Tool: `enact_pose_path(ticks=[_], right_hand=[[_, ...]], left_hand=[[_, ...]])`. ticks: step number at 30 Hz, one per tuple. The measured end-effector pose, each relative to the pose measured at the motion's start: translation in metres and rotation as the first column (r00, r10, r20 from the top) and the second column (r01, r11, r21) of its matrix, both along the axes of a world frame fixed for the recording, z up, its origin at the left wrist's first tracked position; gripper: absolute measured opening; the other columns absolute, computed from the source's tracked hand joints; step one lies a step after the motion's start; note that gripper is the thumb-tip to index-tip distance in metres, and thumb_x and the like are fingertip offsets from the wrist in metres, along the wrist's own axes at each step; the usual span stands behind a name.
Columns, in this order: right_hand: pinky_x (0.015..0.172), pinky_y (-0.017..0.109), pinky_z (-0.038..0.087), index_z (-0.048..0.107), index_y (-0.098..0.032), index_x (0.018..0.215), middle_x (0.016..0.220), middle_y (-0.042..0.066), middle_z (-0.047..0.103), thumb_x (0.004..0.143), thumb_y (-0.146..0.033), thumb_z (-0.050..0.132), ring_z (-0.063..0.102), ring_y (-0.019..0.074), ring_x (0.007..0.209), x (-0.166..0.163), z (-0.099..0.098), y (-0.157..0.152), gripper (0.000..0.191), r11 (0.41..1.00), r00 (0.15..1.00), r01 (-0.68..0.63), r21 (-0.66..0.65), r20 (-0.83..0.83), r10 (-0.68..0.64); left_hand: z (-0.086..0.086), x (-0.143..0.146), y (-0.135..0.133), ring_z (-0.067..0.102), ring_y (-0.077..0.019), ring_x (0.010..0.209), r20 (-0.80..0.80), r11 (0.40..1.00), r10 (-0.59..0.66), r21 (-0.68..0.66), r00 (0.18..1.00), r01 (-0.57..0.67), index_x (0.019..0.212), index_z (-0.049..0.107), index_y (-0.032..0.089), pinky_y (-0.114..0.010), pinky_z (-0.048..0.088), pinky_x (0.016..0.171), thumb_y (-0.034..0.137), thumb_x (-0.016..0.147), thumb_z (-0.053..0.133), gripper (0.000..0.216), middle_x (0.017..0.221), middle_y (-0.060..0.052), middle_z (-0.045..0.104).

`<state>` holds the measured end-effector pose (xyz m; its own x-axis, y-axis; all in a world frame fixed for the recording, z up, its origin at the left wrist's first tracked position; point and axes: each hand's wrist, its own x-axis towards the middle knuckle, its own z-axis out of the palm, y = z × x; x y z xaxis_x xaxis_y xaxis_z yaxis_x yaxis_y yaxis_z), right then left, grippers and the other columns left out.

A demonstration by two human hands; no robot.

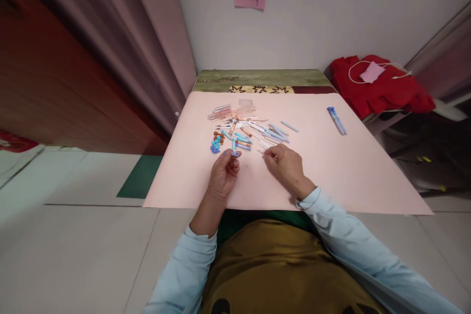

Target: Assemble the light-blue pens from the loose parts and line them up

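Observation:
My left hand (224, 171) is closed, with thumb and fingertips pinching a small blue pen part (234, 153) above the table's near half. To its right, my right hand (289, 164) is bent in a pinch by the ends of several thin white pen refills (262, 142). A tiny pale piece shows at its fingertips, too small to name. Just beyond the left hand lie short blue and brown pen barrels (243, 141). A little heap of brown, turquoise and blue pen end pieces (217, 142) sits beside them.
Clear and reddish thin parts (224, 112) lie farther back, near pale blue pen barrels (277, 132). Blue pens (336, 120) rest together at the right of the pink-covered table (331, 171). Beyond the table's right side are a red cloth (379, 91) and a white cable.

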<state>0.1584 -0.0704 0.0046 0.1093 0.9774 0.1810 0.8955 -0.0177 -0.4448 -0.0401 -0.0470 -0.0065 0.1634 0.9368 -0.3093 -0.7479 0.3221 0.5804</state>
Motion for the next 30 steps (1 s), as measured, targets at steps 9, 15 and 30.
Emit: enact_pose_path(ticks=[9, 15, 30], right_hand=[[0.060, 0.028, 0.034, 0.074, -0.025, 0.099, 0.102, 0.006, 0.069, 0.095, -0.037, 0.051, 0.063, 0.0187, 0.081, -0.017, -0.004, 0.019, 0.026, 0.996, 0.982, 0.018, -0.085, 0.187, -0.002], [0.059, 0.029, 0.032, 0.072, -0.020, 0.097, 0.100, 0.009, 0.069, 0.096, -0.036, 0.050, 0.064, 0.0190, 0.077, -0.018, -0.009, 0.017, 0.028, 0.998, 0.975, 0.044, -0.044, 0.220, -0.034], [0.062, 0.029, 0.033, 0.071, -0.023, 0.087, 0.086, 0.002, 0.072, 0.086, -0.030, 0.056, 0.061, 0.0192, 0.073, -0.001, 0.002, 0.015, 0.016, 0.992, 0.992, 0.120, -0.023, -0.043, -0.121]], left_hand=[[-0.001, 0.003, 0.000, 0.057, -0.0055, 0.051, -0.074, 0.998, -0.011, 0.066, 0.997, 0.016, 0.083, 0.064, 0.014, -0.015, 0.045, 0.046, 0.027, 0.073, 0.080, 0.023, 0.076, -0.003, 0.071], [-0.001, 0.004, 0.000, 0.056, -0.0057, 0.050, -0.090, 0.997, -0.024, 0.069, 0.996, 0.030, 0.084, 0.065, 0.014, -0.016, 0.043, 0.045, 0.030, 0.072, 0.081, 0.026, 0.075, -0.003, 0.071], [0.000, 0.004, -0.001, 0.056, -0.0058, 0.053, -0.109, 0.995, -0.040, 0.087, 0.993, 0.049, 0.084, 0.065, 0.014, -0.015, 0.044, 0.047, 0.031, 0.071, 0.082, 0.028, 0.077, -0.004, 0.071]])
